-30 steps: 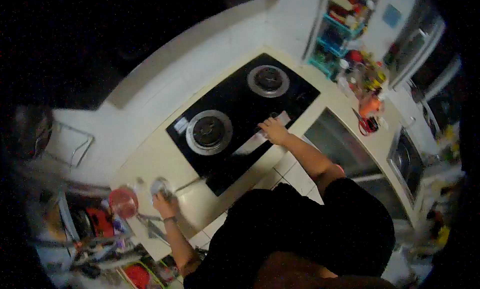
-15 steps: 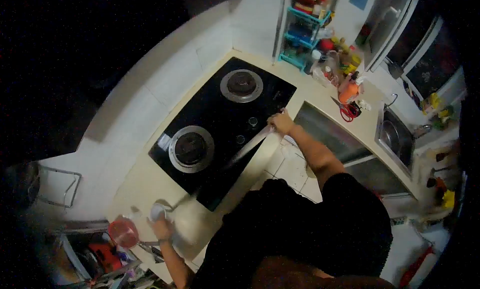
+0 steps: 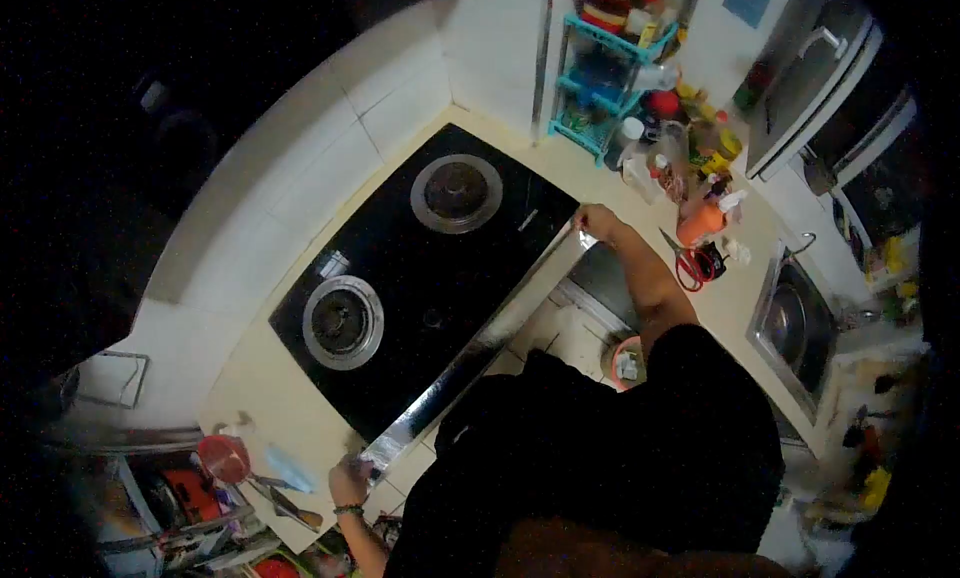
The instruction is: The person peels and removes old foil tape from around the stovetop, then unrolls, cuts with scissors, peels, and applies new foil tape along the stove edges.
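Note:
A long shiny silver strip [image 3: 410,419] stretches along the front edge of the black two-burner stove [image 3: 400,248]. My left hand [image 3: 350,480], with a dark band on its wrist, is closed on the strip's lower-left end, near the stove's front-left corner. At the other end, by the stove's right corner, my right hand [image 3: 595,221] has its fingers pressed together on the strip. Both stove burners are bare. The strip looks taut between the two hands.
Red scissors [image 3: 692,268] and an orange bottle [image 3: 703,223] lie right of the stove, near a sink [image 3: 790,323]. A turquoise rack [image 3: 605,98] stands behind. A red basket [image 3: 223,460] and a knife [image 3: 290,508] are at lower left.
My left hand has moved from a pale round object over the left counter to the strip's end. My right hand has shifted right and up, and the strip now spans the stove's front edge.

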{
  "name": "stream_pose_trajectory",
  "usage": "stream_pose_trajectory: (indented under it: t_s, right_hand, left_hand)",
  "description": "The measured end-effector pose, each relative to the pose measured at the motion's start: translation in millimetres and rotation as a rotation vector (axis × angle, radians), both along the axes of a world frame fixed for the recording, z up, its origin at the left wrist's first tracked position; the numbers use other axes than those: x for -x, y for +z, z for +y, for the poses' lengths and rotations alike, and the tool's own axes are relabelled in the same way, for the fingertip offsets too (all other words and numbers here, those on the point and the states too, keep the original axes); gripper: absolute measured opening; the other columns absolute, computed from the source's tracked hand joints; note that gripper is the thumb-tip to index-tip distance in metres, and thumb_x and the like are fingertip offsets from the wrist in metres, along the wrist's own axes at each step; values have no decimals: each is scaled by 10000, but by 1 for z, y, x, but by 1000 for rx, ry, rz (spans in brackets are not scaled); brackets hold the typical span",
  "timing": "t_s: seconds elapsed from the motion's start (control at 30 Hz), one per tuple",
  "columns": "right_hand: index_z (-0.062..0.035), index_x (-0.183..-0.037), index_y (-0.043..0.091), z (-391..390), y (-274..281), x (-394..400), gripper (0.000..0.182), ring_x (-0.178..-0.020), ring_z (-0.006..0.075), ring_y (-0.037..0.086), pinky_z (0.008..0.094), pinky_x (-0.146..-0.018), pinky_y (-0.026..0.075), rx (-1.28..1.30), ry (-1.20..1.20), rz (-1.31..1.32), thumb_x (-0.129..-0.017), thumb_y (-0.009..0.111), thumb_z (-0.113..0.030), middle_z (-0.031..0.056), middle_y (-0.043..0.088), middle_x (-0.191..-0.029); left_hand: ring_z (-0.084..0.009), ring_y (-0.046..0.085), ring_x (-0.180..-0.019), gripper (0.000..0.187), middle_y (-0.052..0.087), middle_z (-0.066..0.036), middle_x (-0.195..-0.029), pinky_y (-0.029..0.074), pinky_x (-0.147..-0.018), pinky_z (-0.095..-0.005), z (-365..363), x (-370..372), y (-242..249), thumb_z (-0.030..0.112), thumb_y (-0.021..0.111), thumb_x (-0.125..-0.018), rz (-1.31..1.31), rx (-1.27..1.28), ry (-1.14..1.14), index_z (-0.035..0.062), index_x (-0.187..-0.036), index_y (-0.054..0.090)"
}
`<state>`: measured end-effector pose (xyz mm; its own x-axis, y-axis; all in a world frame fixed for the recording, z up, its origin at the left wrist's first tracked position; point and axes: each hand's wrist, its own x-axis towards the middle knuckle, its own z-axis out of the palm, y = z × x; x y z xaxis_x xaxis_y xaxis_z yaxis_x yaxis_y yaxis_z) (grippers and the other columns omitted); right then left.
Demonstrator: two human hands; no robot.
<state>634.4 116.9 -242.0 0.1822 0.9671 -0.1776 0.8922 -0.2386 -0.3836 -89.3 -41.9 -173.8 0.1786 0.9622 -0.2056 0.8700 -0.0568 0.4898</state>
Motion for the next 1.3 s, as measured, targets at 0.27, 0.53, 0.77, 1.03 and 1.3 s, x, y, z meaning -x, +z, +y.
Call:
stream_pose_trajectory:
  t_s: [0.27, 0.53, 0.77, 1.03, 1.3]
  right_hand:
    - [-66, -836, 597, 35, -18, -44, 176, -705, 230, 589, 343, -649, 456, -286, -68, 144, -680, 628, 10, 96, 609, -752]
    - [-39, -855, 576, 34, -23, -53, 222, -703, 219, 603, 338, -657, 482, -211, -220, 479, -657, 677, -45, 90, 604, -736]
    - [-48, -883, 583, 32, -42, -58, 244, -719, 222, 619, 330, -676, 494, -338, -216, 493, -658, 674, -69, 89, 631, -788]
    - [-50, -875, 583, 29, -38, -51, 229, -702, 243, 620, 344, -666, 492, -317, -258, 543, -673, 674, -108, 104, 623, -748]
    - [-27, -825, 580, 31, -43, -54, 176, -634, 206, 621, 331, -562, 505, -350, -239, 507, -688, 690, -48, 99, 623, -713]
  left_hand:
    - [-353, 614, -712, 185, 643, -160, -799, 486, -614, -434, -31, -85, -25, 163, 665, -702, 239, -138, 239, 61, -857, 661]
    - [-349, 614, -750, 218, 645, -162, -788, 489, -674, -435, -36, -103, -30, 248, 624, -698, 405, -57, 260, 69, -816, 662]
    - [-341, 627, -721, 184, 652, -154, -775, 495, -655, -426, -30, -98, -25, 245, 626, -709, 332, -86, 187, 81, -771, 680]
    - [-334, 637, -697, 163, 657, -158, -755, 494, -640, -406, -32, -76, -43, 237, 665, -720, 238, -138, 205, 91, -786, 695]
    - [-317, 635, -652, 192, 659, -147, -733, 496, -591, -394, -30, -94, -29, 251, 682, -717, 218, -93, 345, 65, -763, 674]
